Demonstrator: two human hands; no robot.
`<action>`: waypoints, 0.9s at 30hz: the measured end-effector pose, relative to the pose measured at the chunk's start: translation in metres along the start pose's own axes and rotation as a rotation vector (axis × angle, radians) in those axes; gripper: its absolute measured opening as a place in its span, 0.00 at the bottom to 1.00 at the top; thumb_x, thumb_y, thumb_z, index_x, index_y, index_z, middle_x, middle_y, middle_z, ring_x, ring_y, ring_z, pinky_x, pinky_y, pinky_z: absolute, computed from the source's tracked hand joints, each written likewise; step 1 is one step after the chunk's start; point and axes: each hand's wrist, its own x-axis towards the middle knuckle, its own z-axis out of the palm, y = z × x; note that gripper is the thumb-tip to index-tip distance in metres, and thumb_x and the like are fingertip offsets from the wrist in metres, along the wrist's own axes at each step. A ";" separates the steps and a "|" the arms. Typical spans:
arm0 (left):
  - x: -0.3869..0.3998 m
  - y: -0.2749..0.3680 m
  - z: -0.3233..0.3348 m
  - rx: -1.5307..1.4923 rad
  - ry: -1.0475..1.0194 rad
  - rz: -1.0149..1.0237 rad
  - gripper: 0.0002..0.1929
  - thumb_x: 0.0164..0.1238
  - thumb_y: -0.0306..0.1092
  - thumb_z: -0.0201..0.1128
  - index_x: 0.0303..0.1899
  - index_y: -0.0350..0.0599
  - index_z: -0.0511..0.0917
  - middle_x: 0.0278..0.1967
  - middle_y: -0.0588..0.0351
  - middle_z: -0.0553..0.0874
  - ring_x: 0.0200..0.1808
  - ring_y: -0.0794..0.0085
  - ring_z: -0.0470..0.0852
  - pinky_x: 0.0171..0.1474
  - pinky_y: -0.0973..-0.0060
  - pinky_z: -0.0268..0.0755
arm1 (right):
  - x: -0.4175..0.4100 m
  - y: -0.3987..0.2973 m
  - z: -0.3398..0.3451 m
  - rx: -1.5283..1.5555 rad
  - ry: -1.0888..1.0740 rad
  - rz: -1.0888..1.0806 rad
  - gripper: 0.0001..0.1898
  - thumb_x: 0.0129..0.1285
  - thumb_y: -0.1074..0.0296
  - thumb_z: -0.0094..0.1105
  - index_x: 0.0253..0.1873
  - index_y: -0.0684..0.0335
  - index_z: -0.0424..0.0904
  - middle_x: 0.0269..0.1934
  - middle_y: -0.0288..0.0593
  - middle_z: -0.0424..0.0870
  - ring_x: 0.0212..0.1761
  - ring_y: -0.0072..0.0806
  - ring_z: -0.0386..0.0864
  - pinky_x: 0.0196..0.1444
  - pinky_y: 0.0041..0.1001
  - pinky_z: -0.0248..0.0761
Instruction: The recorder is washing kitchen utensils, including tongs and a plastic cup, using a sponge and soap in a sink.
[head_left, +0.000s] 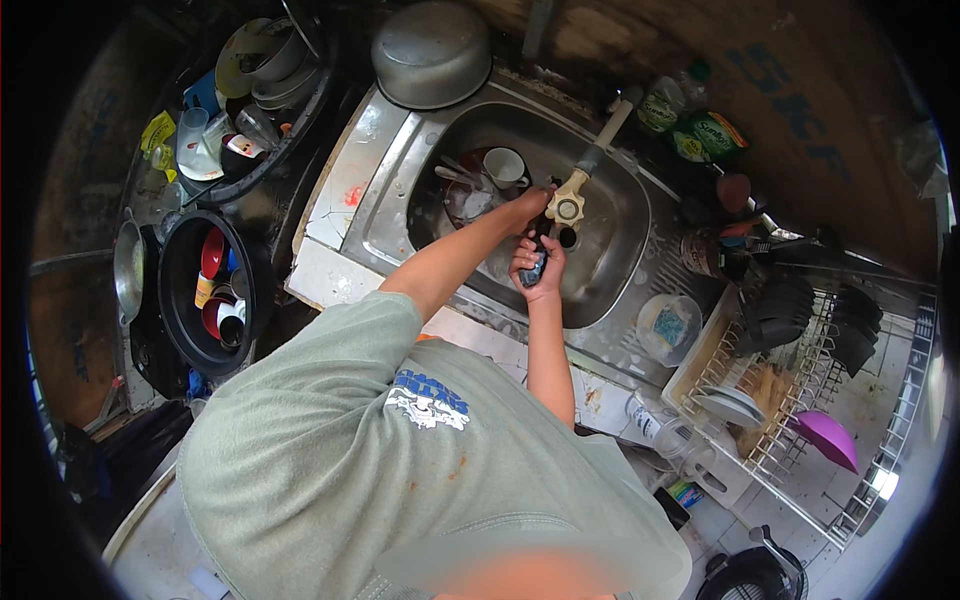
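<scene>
Both my hands are over the metal sink basin (611, 255), beside the cream plastic tap handle (566, 208). My right hand (541, 264) is closed around a dark, shiny object (532, 271) whose kind I cannot tell. My left hand (534, 206) reaches in just above it, partly behind the tap; its fingertips are hidden, and what they hold cannot be made out. Left of my hands, a white cup (505, 166) and metal spoons (456, 175) rest on a dark red plate (474, 155) in the basin.
A large metal pot (431, 52) stands on the sink's upper left corner. At left, a black tub (169, 337) holds cups. Right are a plastic bowl with a scouring pad (669, 328) and a wire dish rack (795, 517). Dish soap packs (706, 137) lie behind the tap.
</scene>
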 end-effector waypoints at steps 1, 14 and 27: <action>0.005 -0.004 -0.005 -0.005 0.007 0.006 0.22 0.77 0.53 0.46 0.42 0.42 0.76 0.26 0.55 0.80 0.19 0.73 0.73 0.17 0.72 0.60 | 0.002 0.005 0.004 -0.003 0.001 0.010 0.08 0.58 0.68 0.57 0.41 0.64 0.75 0.27 0.35 0.70 0.22 0.18 0.69 0.24 0.18 0.67; 0.014 -0.012 -0.016 0.090 0.229 0.205 0.23 0.74 0.52 0.53 0.52 0.38 0.68 0.35 0.54 0.79 0.33 0.72 0.77 0.36 0.70 0.72 | 0.006 0.023 0.022 -0.545 0.398 -0.122 0.14 0.60 0.57 0.62 0.42 0.60 0.74 0.33 0.36 0.77 0.27 0.30 0.79 0.30 0.27 0.74; -0.009 0.014 -0.015 -0.225 0.113 0.021 0.22 0.77 0.56 0.46 0.49 0.44 0.69 0.29 0.58 0.78 0.24 0.72 0.76 0.27 0.72 0.74 | 0.007 0.036 0.056 -1.259 0.766 -0.409 0.15 0.63 0.50 0.63 0.44 0.53 0.74 0.32 0.34 0.78 0.26 0.21 0.75 0.23 0.25 0.67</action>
